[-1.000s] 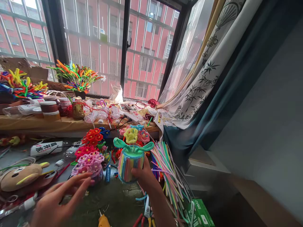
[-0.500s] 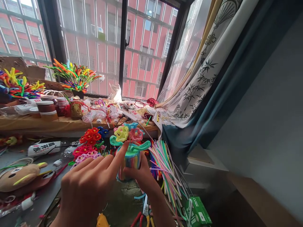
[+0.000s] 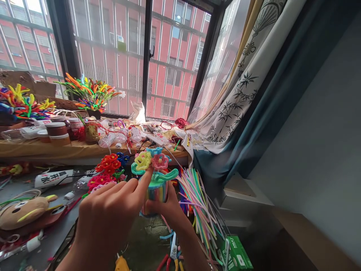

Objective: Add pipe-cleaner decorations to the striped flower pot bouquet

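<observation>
My right hand [image 3: 166, 209] is wrapped around a small striped pipe-cleaner pot [image 3: 156, 192] with a teal rim and leaves. Yellow, pink and blue pipe-cleaner flowers [image 3: 152, 160] stand up out of it. My left hand [image 3: 113, 214] is in front of the pot, fingers stretched, with the index fingertip touching the teal rim near the flower stems. Nothing is held in that hand.
Red and pink pipe-cleaner flowers [image 3: 105, 171] sit left of the pot. A bundle of loose pipe cleaners [image 3: 197, 199] lies to the right, a green box [image 3: 238, 254] beyond it. Scissors and pliers [image 3: 172, 252] lie below. A plush toy [image 3: 25, 210] is at left; a cluttered shelf [image 3: 70, 148] runs under the window.
My left hand rose from the table at lower left and came to the pot, its index finger now on the rim. The pot turned slightly in my right hand.
</observation>
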Motion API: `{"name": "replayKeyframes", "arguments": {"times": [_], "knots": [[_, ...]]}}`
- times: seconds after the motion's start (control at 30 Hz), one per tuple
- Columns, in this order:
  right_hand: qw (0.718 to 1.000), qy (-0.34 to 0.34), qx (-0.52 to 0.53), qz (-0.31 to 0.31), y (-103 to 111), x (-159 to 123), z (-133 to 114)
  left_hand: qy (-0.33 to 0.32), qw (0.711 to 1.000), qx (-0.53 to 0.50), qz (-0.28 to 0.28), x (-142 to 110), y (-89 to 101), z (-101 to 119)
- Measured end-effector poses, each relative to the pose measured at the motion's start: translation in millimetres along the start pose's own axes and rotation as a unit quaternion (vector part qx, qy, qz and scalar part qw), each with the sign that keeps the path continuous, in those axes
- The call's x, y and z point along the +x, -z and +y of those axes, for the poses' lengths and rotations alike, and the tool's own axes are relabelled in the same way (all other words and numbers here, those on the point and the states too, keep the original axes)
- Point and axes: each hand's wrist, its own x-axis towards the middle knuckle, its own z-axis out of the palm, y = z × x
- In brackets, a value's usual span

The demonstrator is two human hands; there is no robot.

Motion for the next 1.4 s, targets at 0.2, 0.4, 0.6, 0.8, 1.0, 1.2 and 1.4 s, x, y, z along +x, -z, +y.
{"name": "replayKeyframes", "arguments": {"times": [0.2, 0.4, 0.6, 0.8, 1.0, 1.2, 1.4], "knots": [[1.000, 0.002, 0.011, -0.003, -1.6, 0.3, 0.0, 0.003, 1.000, 0.011, -0.008, 0.9, 0.4, 2.5], [1.000, -0.012, -0.002, 0.010, -6.0, 0.0, -4.1, 0.023, 1.000, 0.014, -0.016, 0.6, -0.1, 6.1], [1.000, -0.014, -0.005, 0.006, -6.4, -1.4, -2.4, 0.026, 0.999, 0.015, -0.014, 3.0, -0.9, 8.1], [1.000, -0.005, -0.020, -0.005, -2.6, -1.3, 0.0, 0.025, 0.997, 0.057, -0.047, 6.7, 3.7, 7.1], [1.000, 0.004, -0.018, -0.016, -3.5, -1.2, -2.0, 0.009, 0.999, 0.049, -0.009, 6.7, 1.8, 5.2], [1.000, 0.000, -0.007, -0.020, -2.9, -2.6, -1.6, 0.014, 0.999, 0.033, 0.005, 6.2, -1.8, 6.0], [1.000, 0.000, -0.010, -0.021, -4.3, -1.2, -4.5, 0.004, 1.000, 0.023, 0.007, 5.6, -6.4, 4.1]]}}
